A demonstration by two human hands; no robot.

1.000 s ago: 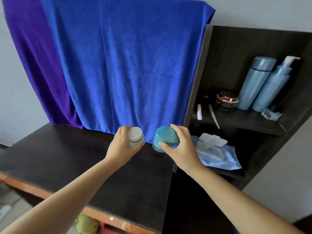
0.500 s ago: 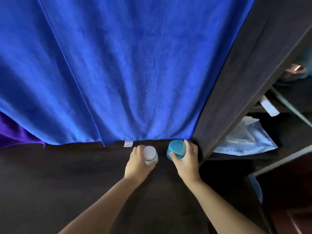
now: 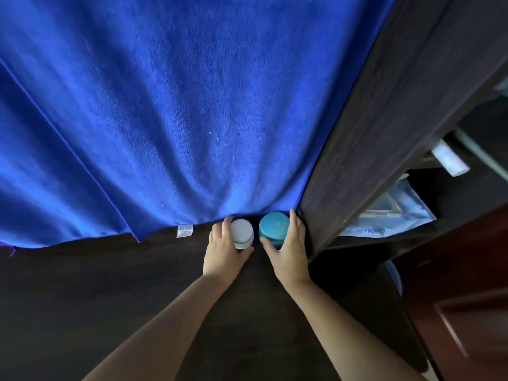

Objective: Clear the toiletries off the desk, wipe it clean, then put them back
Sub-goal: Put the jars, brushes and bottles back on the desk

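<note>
My left hand (image 3: 224,253) grips a small jar with a white lid (image 3: 242,231). My right hand (image 3: 290,254) grips a wider jar with a teal lid (image 3: 274,224). Both jars stand side by side at the back of the dark desk (image 3: 96,292), just under the hem of the blue towel (image 3: 178,119) and close to the dark shelf side panel (image 3: 379,138). The jars' lower parts are hidden by my fingers.
Right of the panel, a blue wet-wipes pack (image 3: 390,218) lies on a lower shelf, with a white tube (image 3: 449,162) on the shelf above. A reddish wooden door (image 3: 467,312) is at lower right. A purple cloth edge (image 3: 7,250) shows at far left.
Both hands carried the jars forward and down to the desk's back edge beside the panel. The view moved in close, so the bottles on the shelf dropped out of sight.
</note>
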